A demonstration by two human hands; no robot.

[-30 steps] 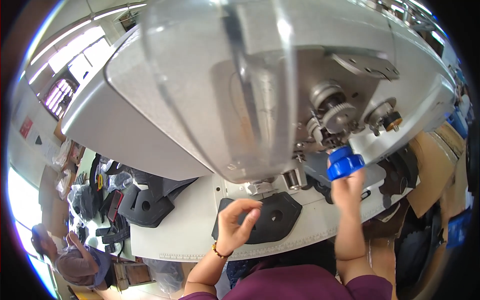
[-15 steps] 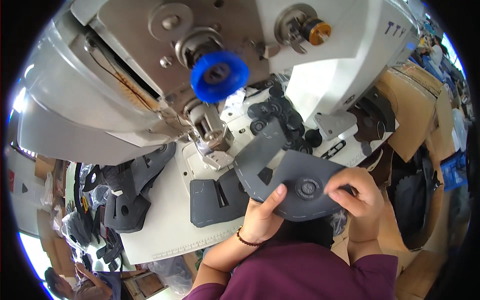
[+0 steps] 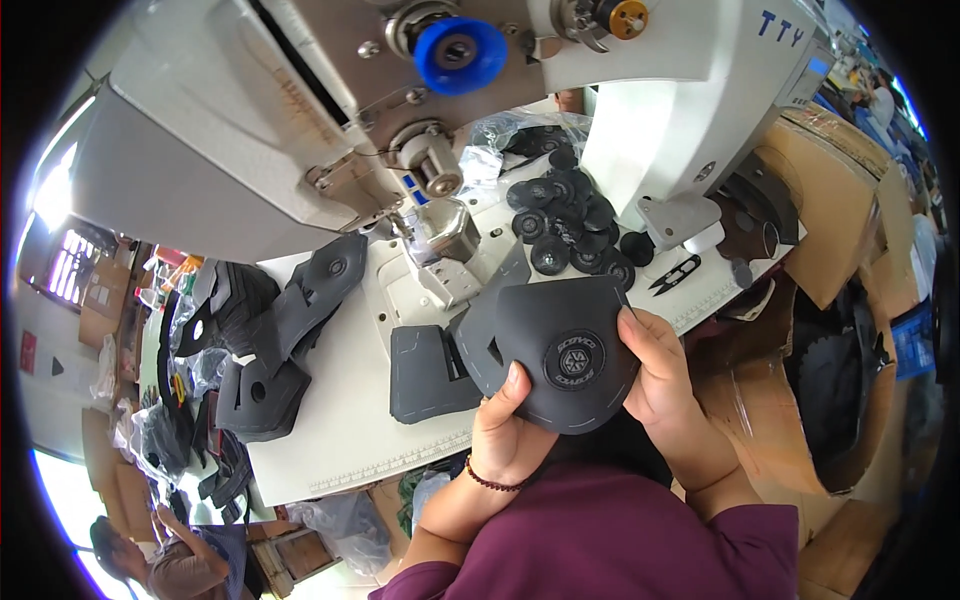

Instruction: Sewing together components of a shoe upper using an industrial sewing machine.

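Both hands hold a dark grey shaped panel (image 3: pixel 540 305) in front of me, with a round black badge (image 3: pixel 574 366) near its middle. My left hand (image 3: pixel 512 430) is closed on the panel's lower left edge, thumb on top and fingers hidden underneath. At the opposite edge, my right hand (image 3: pixel 655 372) grips with its thumb along the rim. The panel's far left part reaches toward the clamp (image 3: pixel 448 285) of the industrial sewing machine (image 3: pixel 425 170). A second grey panel (image 3: pixel 420 370) with a slit lies flat on the white machine table (image 3: pixel 340 440), just left of the held one.
Loose round black badges (image 3: pixel 565 215) are heaped beyond the panel, near small black thread snips (image 3: pixel 677 274). More grey panels (image 3: pixel 262 395) are piled at the left. An open cardboard box (image 3: pixel 745 400) with dark pieces stands at right. Another person (image 3: pixel 185 570) is at lower left.
My right hand has moved from beside the badge to the panel's right edge and now grips it. The panel has turned slightly and come nearer. The head view has shifted.
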